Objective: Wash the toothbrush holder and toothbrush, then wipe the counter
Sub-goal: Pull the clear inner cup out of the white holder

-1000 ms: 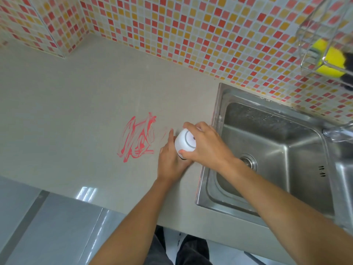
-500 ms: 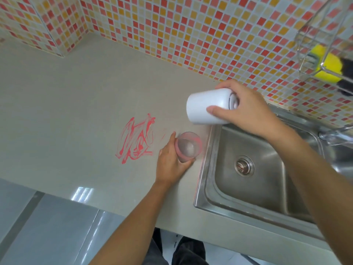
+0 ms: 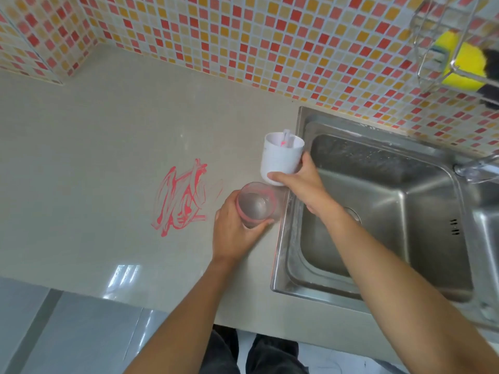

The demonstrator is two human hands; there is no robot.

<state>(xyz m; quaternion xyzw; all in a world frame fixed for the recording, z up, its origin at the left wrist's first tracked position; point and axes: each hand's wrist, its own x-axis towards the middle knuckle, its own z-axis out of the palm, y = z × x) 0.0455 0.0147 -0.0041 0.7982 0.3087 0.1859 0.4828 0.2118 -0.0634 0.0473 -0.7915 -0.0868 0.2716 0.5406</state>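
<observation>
My right hand (image 3: pixel 302 184) grips the base of a white toothbrush holder cup (image 3: pixel 280 157), held upright over the counter by the sink's left rim. A toothbrush (image 3: pixel 285 137) with a pink mark pokes up inside it. Just below it, my left hand (image 3: pixel 235 233) wraps around a clear pink-tinted cup (image 3: pixel 255 205) resting on the beige counter (image 3: pixel 94 147). A smeared red stain (image 3: pixel 181 198) lies on the counter left of the clear cup.
A steel sink (image 3: pixel 378 211) fills the right side, with a drain partly behind my right arm. A wire rack (image 3: pixel 453 49) on the tiled wall holds a yellow sponge (image 3: pixel 464 66). A tap part (image 3: pixel 478 171) juts in at the right edge.
My right hand lifted the white holder off the clear cup, tipped it sideways over the sink's rim, then turned it upright with its mouth up. My left hand kept hold of the clear cup.
</observation>
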